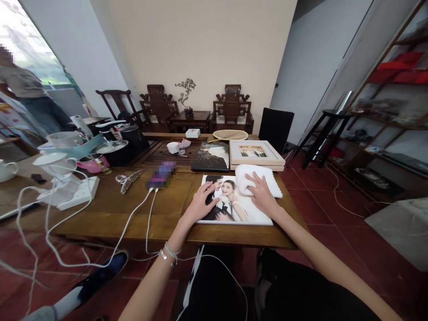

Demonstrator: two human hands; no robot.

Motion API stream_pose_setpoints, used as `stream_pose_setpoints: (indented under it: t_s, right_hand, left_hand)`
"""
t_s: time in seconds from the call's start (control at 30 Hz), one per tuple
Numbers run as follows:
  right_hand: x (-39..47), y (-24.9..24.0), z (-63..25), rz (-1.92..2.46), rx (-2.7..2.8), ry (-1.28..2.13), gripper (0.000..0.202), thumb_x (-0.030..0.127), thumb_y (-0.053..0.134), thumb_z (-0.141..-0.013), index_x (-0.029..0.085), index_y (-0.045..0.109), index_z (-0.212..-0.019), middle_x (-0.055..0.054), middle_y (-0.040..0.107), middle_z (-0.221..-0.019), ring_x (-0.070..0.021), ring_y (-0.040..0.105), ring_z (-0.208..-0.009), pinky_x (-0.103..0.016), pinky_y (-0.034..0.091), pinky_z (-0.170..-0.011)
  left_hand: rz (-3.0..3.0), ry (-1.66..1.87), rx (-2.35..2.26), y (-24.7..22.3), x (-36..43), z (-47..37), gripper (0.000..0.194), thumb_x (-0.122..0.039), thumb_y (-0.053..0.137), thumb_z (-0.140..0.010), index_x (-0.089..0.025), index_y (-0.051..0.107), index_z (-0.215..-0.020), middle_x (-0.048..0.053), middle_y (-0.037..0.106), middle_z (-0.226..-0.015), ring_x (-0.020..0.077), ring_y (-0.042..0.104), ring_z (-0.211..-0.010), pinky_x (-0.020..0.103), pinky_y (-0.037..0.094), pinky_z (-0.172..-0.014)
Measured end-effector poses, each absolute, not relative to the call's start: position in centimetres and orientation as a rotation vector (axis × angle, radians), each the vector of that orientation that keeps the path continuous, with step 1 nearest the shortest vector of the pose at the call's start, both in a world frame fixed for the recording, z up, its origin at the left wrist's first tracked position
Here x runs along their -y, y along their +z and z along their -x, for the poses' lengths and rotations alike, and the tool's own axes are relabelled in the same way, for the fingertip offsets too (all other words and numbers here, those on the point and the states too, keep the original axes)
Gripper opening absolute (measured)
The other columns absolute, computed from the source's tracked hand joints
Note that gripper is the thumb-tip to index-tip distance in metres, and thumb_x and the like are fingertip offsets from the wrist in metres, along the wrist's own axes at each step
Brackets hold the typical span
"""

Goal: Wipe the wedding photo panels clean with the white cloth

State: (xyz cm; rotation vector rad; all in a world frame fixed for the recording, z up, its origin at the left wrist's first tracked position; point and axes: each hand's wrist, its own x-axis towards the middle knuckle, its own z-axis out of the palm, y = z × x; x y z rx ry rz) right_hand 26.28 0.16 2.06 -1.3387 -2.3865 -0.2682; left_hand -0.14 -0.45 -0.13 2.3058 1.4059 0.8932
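So we've got our left hand (pixel 201 200) spread flat on the glossy white-bordered wedding photo print (pixel 234 209) at the near edge of the brown wooden counter (pixel 110 209), while our right hand (pixel 262 194) presses open-palmed on a folded white cloth (pixel 264 178) at the print's far right corner.

Room interior: cream rear wall (pixel 207 49), red tiled floor (pixel 321 200), carved dark chairs (pixel 232 109) flanking a bonsai (pixel 186 91), bright window (pixel 30 49) at left, open shelving (pixel 394 102) at right, wooden desk (pixel 110 209) in foreground.
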Motion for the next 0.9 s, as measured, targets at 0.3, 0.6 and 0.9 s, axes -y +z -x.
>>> stream_pose_setpoints:
  t_s: [0.3,0.6,0.9]
  right_hand:
    - [3.3,2.6,-26.4,1.327,2.534,-0.214,0.038,-0.004,0.041,-0.06,0.015,0.062,-0.085,-0.011,0.04,-0.136,-0.0303,0.024,-0.13,-0.058,0.018,-0.103]
    - [10.9,5.6,-27.0,1.207,2.651,0.116,0.045,-0.004,0.039,-0.054,0.019,0.063,-0.085,-0.006,0.047,-0.131,-0.0244,0.032,-0.127,-0.052,0.022,-0.105]
    - [0.9,3.6,-27.1,1.203,2.519,-0.018,0.031,0.002,0.044,-0.062,0.015,0.059,-0.086,-0.012,0.038,-0.137,-0.0288,0.016,-0.133,-0.058,0.017,-0.103]
  left_hand:
    - [-2.293,0.844,-1.435,0.1,0.7,0.1,0.047,-0.045,0.046,-0.083,-0.025,0.045,-0.126,0.009,0.037,-0.139,0.0242,0.03,-0.13,0.047,0.026,-0.103]
    - [-2.287,0.909,-1.403,0.2,0.7,0.1,0.05,-0.042,0.048,-0.082,-0.023,0.044,-0.127,0.01,0.038,-0.138,0.0234,0.033,-0.129,0.042,0.029,-0.104]
    - [-2.303,0.933,-1.332,0.7,0.9,0.1,0.051,-0.044,0.048,-0.082,-0.02,0.047,-0.126,0.008,0.044,-0.135,0.0209,0.033,-0.129,0.039,0.028,-0.106]
